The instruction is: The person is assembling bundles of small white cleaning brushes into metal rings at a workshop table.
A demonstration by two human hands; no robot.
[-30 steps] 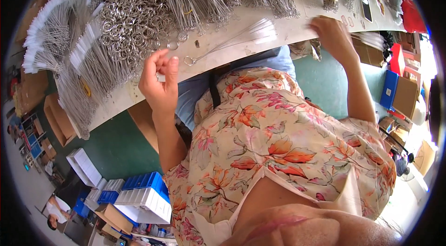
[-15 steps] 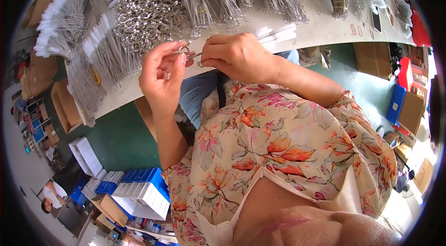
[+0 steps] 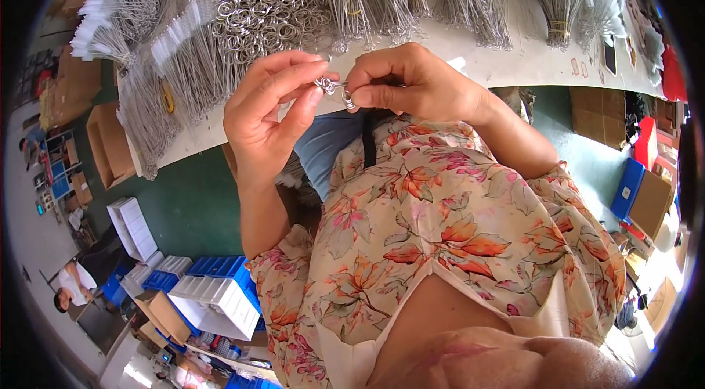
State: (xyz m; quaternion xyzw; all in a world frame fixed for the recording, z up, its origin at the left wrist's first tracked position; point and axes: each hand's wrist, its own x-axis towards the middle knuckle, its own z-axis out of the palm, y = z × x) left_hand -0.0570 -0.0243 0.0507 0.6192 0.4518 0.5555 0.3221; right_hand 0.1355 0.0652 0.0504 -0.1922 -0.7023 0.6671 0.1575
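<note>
In front of my chest, near the table's edge, both hands are close together over small shiny metal rings. My left hand (image 3: 268, 110) pinches a small cluster of metal rings (image 3: 325, 84) between thumb and forefinger. My right hand (image 3: 418, 88) is closed, its thumb and forefinger gripping a thin metal piece that reaches toward the cluster. A few stacked small rings (image 3: 348, 99) hang at the right fingertips. Whether the pieces are linked is too small to tell. Beyond my left hand lies a big heap of metal split rings (image 3: 268, 7) on the table.
Bundles of thin steel wires (image 3: 470, 3) with white tags cover much of the white table (image 3: 536, 64). A dark phone (image 3: 610, 57) lies at the right. Cardboard boxes (image 3: 598, 116) and blue and white bins (image 3: 220, 301) stand on the floor. Another person (image 3: 76, 282) is far left.
The view has shifted, so the table and heap appear farther right. My left fingers now pinch a ring cluster at their tips, and stacked rings show at my right fingertips.
</note>
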